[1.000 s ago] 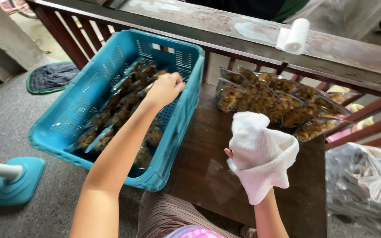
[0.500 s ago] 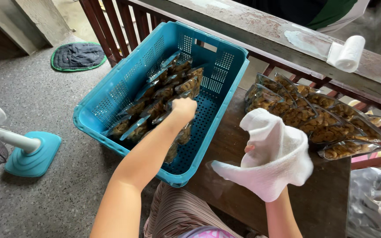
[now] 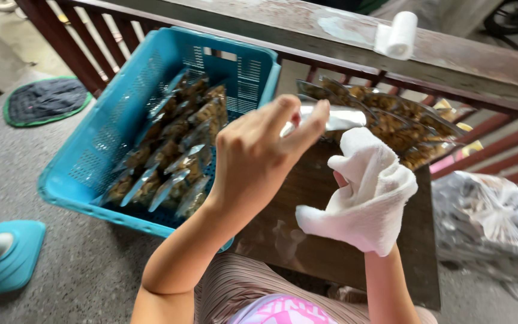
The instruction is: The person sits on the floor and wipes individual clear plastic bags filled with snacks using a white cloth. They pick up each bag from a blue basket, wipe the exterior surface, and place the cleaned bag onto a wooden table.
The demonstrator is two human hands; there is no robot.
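Observation:
My left hand (image 3: 259, 159) is raised above the wooden table (image 3: 325, 252), fingers pinched on the top of a clear snack packet (image 3: 337, 118) whose body is mostly hidden behind the hand. My right hand (image 3: 338, 180) holds a white cloth (image 3: 367, 195) draped over it, just right of the packet. To the left stands a blue plastic crate (image 3: 121, 129) with several clear packets of brown snacks (image 3: 175, 144) standing in rows inside.
A pile of similar packets (image 3: 397, 123) lies on the table's far side against a wooden railing (image 3: 307, 27) that carries a white paper roll (image 3: 397, 35). A clear plastic bag (image 3: 493, 222) sits at right. A teal fan base (image 3: 4, 258) and a round mat (image 3: 46, 101) are on the floor.
My left hand has come out of the blue crate holding a packet and moved right toward the cloth-covered right hand. The view has shifted closer.

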